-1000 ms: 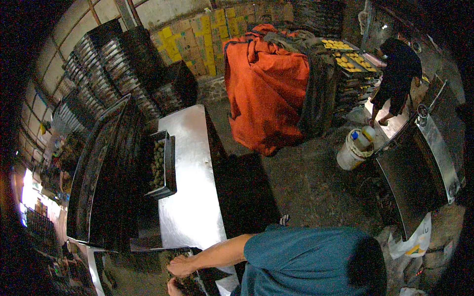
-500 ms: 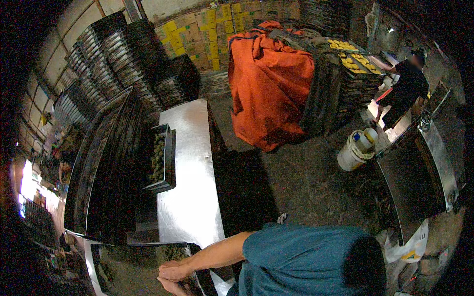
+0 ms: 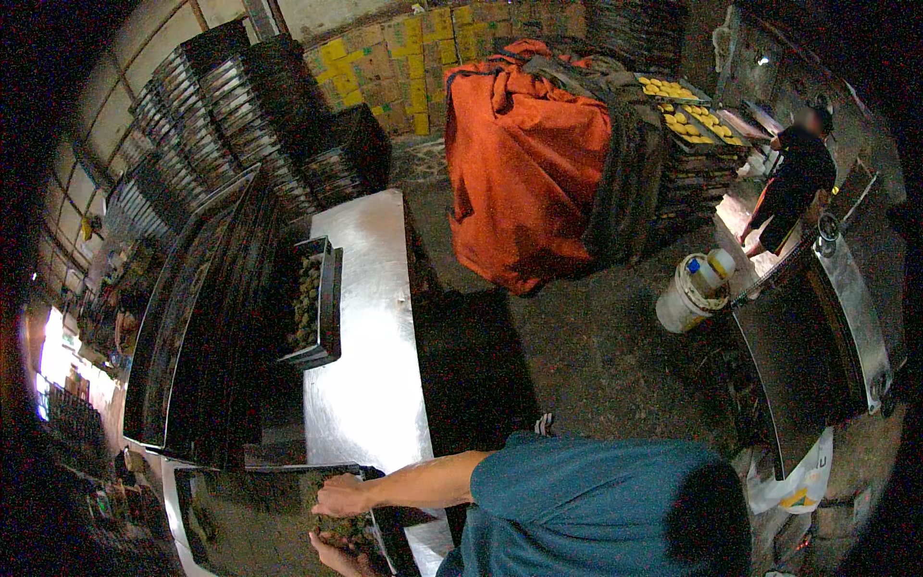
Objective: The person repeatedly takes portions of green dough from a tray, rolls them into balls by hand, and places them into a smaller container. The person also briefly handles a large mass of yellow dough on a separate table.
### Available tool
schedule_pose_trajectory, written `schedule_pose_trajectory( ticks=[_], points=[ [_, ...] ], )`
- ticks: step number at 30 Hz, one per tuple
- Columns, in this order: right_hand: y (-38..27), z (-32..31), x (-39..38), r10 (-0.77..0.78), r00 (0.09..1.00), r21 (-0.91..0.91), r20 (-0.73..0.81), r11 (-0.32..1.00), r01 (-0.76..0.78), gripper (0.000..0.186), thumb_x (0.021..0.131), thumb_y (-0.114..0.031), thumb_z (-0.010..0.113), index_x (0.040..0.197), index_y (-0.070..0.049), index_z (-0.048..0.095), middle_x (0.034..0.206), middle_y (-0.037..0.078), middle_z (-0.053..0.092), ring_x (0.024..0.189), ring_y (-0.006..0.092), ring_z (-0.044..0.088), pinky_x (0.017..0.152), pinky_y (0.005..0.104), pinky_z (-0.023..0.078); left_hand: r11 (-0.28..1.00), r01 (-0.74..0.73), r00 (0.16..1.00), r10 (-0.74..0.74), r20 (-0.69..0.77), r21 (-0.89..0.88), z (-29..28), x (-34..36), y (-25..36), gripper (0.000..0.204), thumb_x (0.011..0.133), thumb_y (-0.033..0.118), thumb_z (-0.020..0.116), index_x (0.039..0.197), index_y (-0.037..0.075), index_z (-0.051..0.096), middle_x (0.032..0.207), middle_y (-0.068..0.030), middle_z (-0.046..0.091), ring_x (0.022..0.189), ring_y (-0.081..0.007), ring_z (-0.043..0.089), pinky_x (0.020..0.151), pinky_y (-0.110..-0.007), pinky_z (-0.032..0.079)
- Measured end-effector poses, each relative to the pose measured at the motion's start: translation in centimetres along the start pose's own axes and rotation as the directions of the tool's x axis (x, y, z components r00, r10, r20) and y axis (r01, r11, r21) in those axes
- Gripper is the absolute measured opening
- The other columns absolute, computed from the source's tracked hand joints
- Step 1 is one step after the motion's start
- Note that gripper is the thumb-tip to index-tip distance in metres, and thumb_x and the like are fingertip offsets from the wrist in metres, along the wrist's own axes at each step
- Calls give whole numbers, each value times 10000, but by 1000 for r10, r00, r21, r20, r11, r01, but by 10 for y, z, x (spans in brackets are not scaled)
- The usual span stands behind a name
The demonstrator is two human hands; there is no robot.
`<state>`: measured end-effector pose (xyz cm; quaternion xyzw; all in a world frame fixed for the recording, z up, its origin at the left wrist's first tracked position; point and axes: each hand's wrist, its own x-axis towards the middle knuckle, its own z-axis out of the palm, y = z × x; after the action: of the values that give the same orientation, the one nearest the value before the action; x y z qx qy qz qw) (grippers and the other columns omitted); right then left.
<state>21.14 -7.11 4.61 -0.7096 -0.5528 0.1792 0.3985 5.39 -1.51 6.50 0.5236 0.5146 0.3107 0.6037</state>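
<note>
At the lower left, a shallow dark tray (image 3: 236,514) lies with a dull brownish bottom. Greenish-brown lumps (image 3: 344,529) are heaped at its right end. Over the far side of this heap is my right hand (image 3: 341,495), its fingers curled together and pointing down; whatever they hold is hidden. My left hand (image 3: 338,558) comes in from the lower edge at the heap's near side, with fingers stretched out along the lumps. The two hands are apart, the lumps showing between them.
A narrow box of similar balls (image 3: 308,298) stands on the shiny metal table (image 3: 370,385). Dark trays (image 3: 207,327) lean to its left, with tray stacks behind. An orange cloth (image 3: 529,173) covers a pile. A white bucket (image 3: 687,298) and a co-worker (image 3: 798,168) are at right.
My hands were together over the tray and have separated, the right moving farther away and the left nearer. More of the lumps now shows between them. The co-worker has shifted slightly.
</note>
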Motion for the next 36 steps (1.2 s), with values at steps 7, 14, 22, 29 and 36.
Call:
schedule_pose_trajectory(
  ticks=[7, 14, 22, 29, 36],
  points=[
    [-3, 26, 13, 70, 992, 30, 104, 997, -74, 198, 733, -156, 609, 785, 32, 579, 734, 226, 625, 678, 426, 617, 541, 529, 469, 966, 121, 986, -91, 136, -228, -11, -9, 12, 309, 888, 351, 577, 970, 59, 637, 870, -78, 622, 688, -191, 561, 618, -322, 477],
    [7, 40, 17, -46, 985, 22, 165, 999, 43, 206, 734, -170, 621, 792, 24, 588, 747, 221, 622, 691, 409, 618, 563, 512, 480, 995, 41, 987, -55, -152, -90, 11, -15, 15, 492, 928, 453, 480, 1027, -13, 606, 1039, -155, 602, 898, -291, 575, 792, -443, 470],
    [-10, 3, 4, 75, 997, 438, 21, 896, -77, 193, 799, -192, 600, 861, -12, 630, 727, 126, 620, 587, 263, 600, 495, 408, 478, 996, -44, 988, 54, 147, -72, 3, -19, 22, 491, 921, 431, 492, 1101, -4, 633, 999, -145, 624, 883, -278, 589, 782, -450, 481],
    [-32, -17, 2, 113, 960, 550, 255, 800, -240, 132, 747, -139, 601, 737, -14, 642, 649, 79, 614, 583, 183, 592, 543, 388, 481, 995, 92, 996, -92, -2, -28, -9, -7, 9, 449, 927, 395, 511, 1082, -10, 629, 927, -108, 625, 768, -221, 586, 599, -361, 492],
    [-38, 25, 13, -156, 987, 212, 45, 967, 143, 93, 676, -74, 582, 747, -15, 595, 714, 182, 615, 712, 386, 594, 620, 485, 446, 978, -132, 974, 158, 164, -161, -4, 36, -10, 455, 932, 408, 514, 999, -32, 613, 811, -119, 613, 659, -223, 578, 530, -357, 473]
  ],
)
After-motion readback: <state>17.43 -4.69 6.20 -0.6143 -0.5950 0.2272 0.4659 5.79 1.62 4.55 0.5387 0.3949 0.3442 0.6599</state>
